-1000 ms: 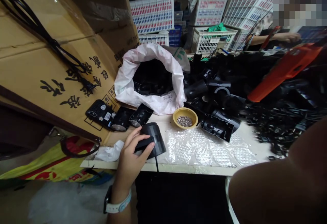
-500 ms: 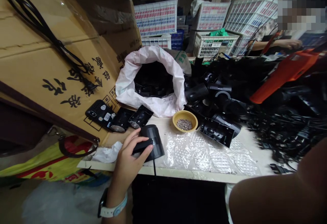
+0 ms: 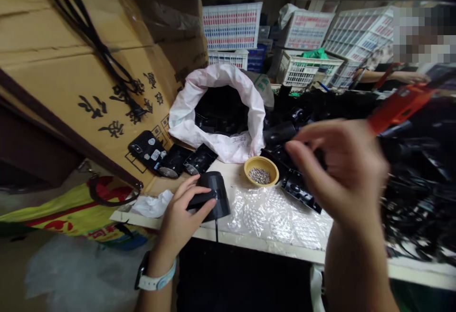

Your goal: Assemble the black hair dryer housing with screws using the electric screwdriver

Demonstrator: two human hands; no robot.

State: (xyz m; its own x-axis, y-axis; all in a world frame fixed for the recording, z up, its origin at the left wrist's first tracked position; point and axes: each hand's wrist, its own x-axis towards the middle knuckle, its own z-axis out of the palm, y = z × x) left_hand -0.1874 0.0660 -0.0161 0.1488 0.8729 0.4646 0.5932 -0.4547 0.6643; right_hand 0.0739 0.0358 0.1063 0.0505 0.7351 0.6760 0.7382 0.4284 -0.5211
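left hand (image 3: 180, 218) gripping a black plastic housing (image 3: 217, 195) with spread fingers at lower center; blurred right hand (image 3: 338, 172) hovering at right, its grip not discernible.

Small assembly workshop, cartons (image 3: 71, 70) at 10 o'clock, stacked plastic crates (image 3: 231, 27) at 12 o'clock, white sack (image 3: 185, 127) of black plastic housings (image 3: 221, 110) near 12 o'clock, more heaped at 3 o'clock, bubble wrap (image 3: 263, 219) on a bench (image 3: 130, 217) at 6 o'clock

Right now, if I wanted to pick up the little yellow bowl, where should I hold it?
Hold the yellow bowl by its round rim, coming from the front, over the bubble wrap. That side looks open, while black plastic parts crowd behind it. The rim stands up for your fingers, but keep it level so the metal beads stay inside.
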